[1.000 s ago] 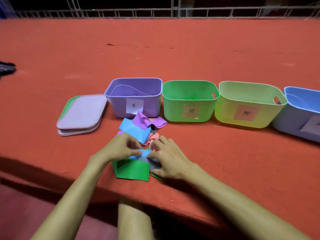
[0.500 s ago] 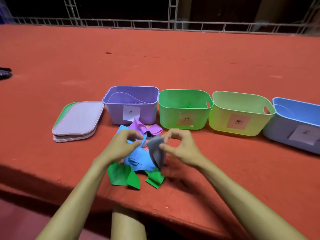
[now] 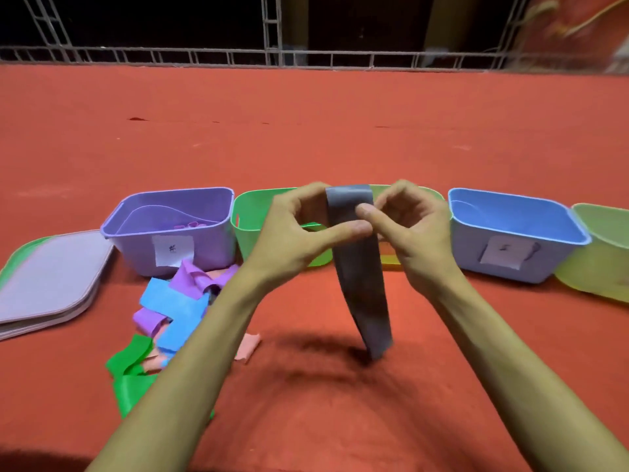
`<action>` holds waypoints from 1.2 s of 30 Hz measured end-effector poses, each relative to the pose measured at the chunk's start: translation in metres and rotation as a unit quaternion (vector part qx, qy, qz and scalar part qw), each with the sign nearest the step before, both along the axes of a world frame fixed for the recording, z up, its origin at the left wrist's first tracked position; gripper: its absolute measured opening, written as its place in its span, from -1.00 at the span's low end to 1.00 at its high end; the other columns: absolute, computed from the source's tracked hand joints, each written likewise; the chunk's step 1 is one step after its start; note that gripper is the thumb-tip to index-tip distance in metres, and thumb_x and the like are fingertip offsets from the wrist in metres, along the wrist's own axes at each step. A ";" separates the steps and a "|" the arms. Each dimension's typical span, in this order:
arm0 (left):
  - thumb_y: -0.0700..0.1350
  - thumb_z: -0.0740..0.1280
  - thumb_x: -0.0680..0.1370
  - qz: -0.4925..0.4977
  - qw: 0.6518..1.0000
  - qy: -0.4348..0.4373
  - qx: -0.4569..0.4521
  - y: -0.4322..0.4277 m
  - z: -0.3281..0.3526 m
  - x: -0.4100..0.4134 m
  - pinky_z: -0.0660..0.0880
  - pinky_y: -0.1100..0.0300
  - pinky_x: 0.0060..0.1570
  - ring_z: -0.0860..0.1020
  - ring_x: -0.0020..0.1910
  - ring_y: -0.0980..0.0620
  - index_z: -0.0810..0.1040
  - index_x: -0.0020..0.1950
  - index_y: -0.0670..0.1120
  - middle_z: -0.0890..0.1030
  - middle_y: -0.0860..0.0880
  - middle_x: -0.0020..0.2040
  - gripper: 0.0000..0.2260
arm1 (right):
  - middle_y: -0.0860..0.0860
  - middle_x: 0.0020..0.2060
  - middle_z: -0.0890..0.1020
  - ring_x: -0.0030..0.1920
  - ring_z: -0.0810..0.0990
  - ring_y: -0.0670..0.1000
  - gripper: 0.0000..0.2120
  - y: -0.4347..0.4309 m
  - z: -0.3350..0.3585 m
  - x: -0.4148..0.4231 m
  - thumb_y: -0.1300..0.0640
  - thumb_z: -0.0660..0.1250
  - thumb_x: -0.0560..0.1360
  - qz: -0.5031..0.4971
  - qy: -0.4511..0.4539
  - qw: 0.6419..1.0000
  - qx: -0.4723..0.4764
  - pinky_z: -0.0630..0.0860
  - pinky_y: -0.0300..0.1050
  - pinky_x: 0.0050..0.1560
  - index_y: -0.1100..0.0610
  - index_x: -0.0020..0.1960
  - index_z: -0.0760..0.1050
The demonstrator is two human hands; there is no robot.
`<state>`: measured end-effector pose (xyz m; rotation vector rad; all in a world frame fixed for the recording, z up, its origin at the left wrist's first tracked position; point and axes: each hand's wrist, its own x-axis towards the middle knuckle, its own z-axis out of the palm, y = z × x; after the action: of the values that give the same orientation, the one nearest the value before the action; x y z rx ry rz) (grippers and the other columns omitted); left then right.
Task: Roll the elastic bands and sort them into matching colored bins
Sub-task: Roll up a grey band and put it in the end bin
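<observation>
- Spans the whole scene: red table [image 3: 306,137], with a metal railing [image 3: 306,57] along its far edge.
- Stands in a row across the middle, left to right: purple bin [image 3: 207,243], green bin [image 3: 250,219], yellow-green bin [image 3: 389,258] mostly hidden behind the hands, blue bin [image 3: 510,264], and a second yellow-green bin [image 3: 599,270] cut off at the right edge.
- Bears a paper label on the near wall of the purple and blue bins; holds small purple rolls in the purple bin.
- Lies at far left, just beside the purple bin: stack of flat lids [image 3: 51,284].
- Sprawls near the purple bin, left of the left forearm: loose pile of bands [image 3: 173,308] in blue, purple, green and pink.
- Hangs between both hands, in front of the green and yellow-green bins: grey band [image 3: 364,287], lower end close above the table over its shadow; cannot tell whether touching.
- Pinches the band's upper part from the left, thumb in front and fingers curled behind: left hand [image 3: 292,233].
- Pinches the same upper part from the right, thumb tip just above the left thumb: right hand [image 3: 415,233].
</observation>
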<state>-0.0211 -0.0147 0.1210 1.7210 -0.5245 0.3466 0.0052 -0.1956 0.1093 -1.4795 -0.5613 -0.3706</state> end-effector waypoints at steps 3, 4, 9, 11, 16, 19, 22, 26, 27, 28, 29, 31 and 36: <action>-0.24 0.55 0.48 -0.049 0.996 0.072 -0.034 -0.028 -0.023 0.017 0.61 0.10 0.06 0.66 0.00 0.09 0.70 0.14 -0.17 0.75 -0.05 0.04 -0.75 | -0.07 -0.26 0.62 -0.26 0.58 -0.14 -0.80 -0.023 0.001 0.008 0.38 0.52 0.47 -0.026 0.003 1.000 0.011 0.54 -0.26 -0.17 0.27 0.00 0.53; -0.27 0.53 0.49 -0.061 0.992 0.100 -0.041 -0.038 -0.035 0.022 0.62 0.10 0.06 0.67 -0.01 0.08 0.71 0.10 -0.16 0.76 -0.07 0.03 -0.80 | -0.06 -0.24 0.63 -0.23 0.60 -0.14 -0.77 -0.031 0.000 0.011 0.39 0.51 0.47 -0.028 0.012 0.999 0.013 0.55 -0.26 -0.13 0.28 0.08 0.54; -0.26 0.52 0.51 -0.103 0.976 0.192 0.000 -0.086 -0.098 0.023 0.57 0.19 -0.05 0.63 -0.14 0.14 0.71 -0.05 -0.11 0.74 0.03 -0.12 -0.92 | -0.06 -0.29 0.57 -0.23 0.53 -0.08 -0.66 -0.072 -0.017 0.021 0.31 0.49 0.51 -0.033 0.109 0.992 0.058 0.51 -0.17 -0.17 0.24 0.27 0.60; -0.24 0.52 0.52 -0.097 0.971 0.215 0.030 -0.101 -0.123 0.020 0.51 0.26 -0.13 0.56 -0.19 0.20 0.69 -0.06 -0.16 0.67 0.07 -0.18 -0.96 | 0.07 -0.14 0.62 -0.08 0.59 0.01 -0.74 -0.085 -0.024 0.023 0.22 0.49 0.47 -0.024 0.140 0.986 0.087 0.56 0.01 -0.04 0.16 0.16 0.68; -0.26 0.37 0.62 -0.149 0.936 0.320 -0.005 -0.114 -0.154 -0.009 0.60 0.18 -0.06 0.71 -0.08 0.03 0.63 0.06 -0.24 0.75 -0.12 -0.06 -0.93 | 0.08 -0.09 0.65 -0.03 0.64 0.03 -0.78 -0.112 -0.036 0.037 0.40 0.46 0.49 -0.018 0.178 0.973 0.143 0.59 0.00 -0.02 0.15 0.05 0.66; -0.12 0.39 0.63 -0.163 0.909 0.383 -0.023 -0.111 -0.168 -0.034 0.62 0.15 -0.08 0.71 -0.07 -0.06 0.62 0.12 -0.25 0.74 -0.21 -0.01 -0.80 | 0.04 -0.16 0.67 -0.04 0.63 0.04 -0.73 -0.120 -0.059 0.057 0.45 0.44 0.48 -0.040 0.202 0.968 0.140 0.61 -0.06 -0.02 0.17 0.09 0.65; 0.01 0.38 0.55 -0.159 0.879 0.449 0.003 -0.108 -0.180 -0.052 0.60 0.18 -0.31 0.66 -0.30 -0.05 0.61 0.13 -0.22 0.73 -0.22 -0.08 -0.68 | 0.07 -0.20 0.70 -0.16 0.68 -0.02 -0.68 -0.118 -0.097 0.073 0.53 0.39 0.48 -0.041 0.277 0.945 0.168 0.63 -0.16 -0.14 0.25 0.15 0.59; -0.06 0.42 0.63 -0.152 0.840 0.520 0.006 -0.100 -0.183 -0.065 0.56 0.26 -0.42 0.64 -0.41 0.03 0.65 0.05 -0.22 0.72 -0.16 -0.21 -0.79 | 0.11 -0.22 0.65 -0.39 0.60 -0.10 -0.64 -0.111 -0.155 0.076 0.57 0.35 0.47 -0.044 0.373 0.908 0.185 0.45 -0.33 -0.46 0.32 0.21 0.55; -0.10 0.43 0.63 -0.147 0.834 0.531 0.012 -0.097 -0.185 -0.068 0.55 0.28 -0.42 0.64 -0.42 0.06 0.68 0.03 -0.23 0.73 -0.16 -0.22 -0.81 | 0.11 -0.22 0.65 -0.39 0.57 -0.08 -0.66 -0.111 -0.167 0.076 0.55 0.37 0.47 -0.043 0.384 0.904 0.181 0.44 -0.33 -0.46 0.32 0.20 0.57; -0.11 0.46 0.60 -0.137 0.833 0.536 0.022 -0.094 -0.188 -0.071 0.53 0.29 -0.43 0.63 -0.44 0.09 0.70 0.01 -0.26 0.73 -0.18 -0.22 -0.80 | 0.10 -0.25 0.65 -0.43 0.50 -0.08 -0.67 -0.111 -0.176 0.078 0.53 0.38 0.47 -0.043 0.388 0.903 0.177 0.41 -0.32 -0.48 0.34 0.20 0.58; -0.10 0.49 0.57 -0.121 0.834 0.537 0.029 -0.090 -0.192 -0.075 0.49 0.31 -0.45 0.61 -0.48 0.11 0.71 0.01 -0.30 0.73 -0.21 -0.23 -0.76 | 0.05 -0.32 0.62 -0.49 0.41 -0.11 -0.69 -0.112 -0.181 0.080 0.52 0.39 0.47 -0.046 0.384 0.906 0.171 0.35 -0.31 -0.50 0.36 0.19 0.58; -0.06 0.49 0.55 -0.085 0.833 0.545 0.051 -0.086 -0.192 -0.081 0.41 0.32 -0.48 0.55 -0.53 0.15 0.67 0.03 -0.39 0.72 -0.27 -0.23 -0.65 | -0.01 -0.43 0.53 -0.56 0.32 -0.14 -0.72 -0.114 -0.185 0.087 0.49 0.43 0.47 -0.051 0.367 0.916 0.156 0.30 -0.28 -0.52 0.40 0.17 0.58; 0.28 0.34 0.57 0.018 0.829 0.473 0.298 -0.078 -0.169 -0.086 0.52 0.31 -0.21 0.64 -0.38 0.21 0.74 -0.27 -0.04 0.68 0.06 -0.41 -0.55 | 0.02 -0.29 0.58 -0.37 0.57 -0.15 -0.78 -0.120 -0.190 0.095 0.40 0.54 0.43 -0.103 0.314 0.944 0.017 0.56 -0.21 -0.41 0.27 0.05 0.67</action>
<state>-0.1073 -0.0926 -0.0484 2.2253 0.1739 -0.7244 0.1006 -0.3151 -0.0811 -1.5233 0.1120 -0.0525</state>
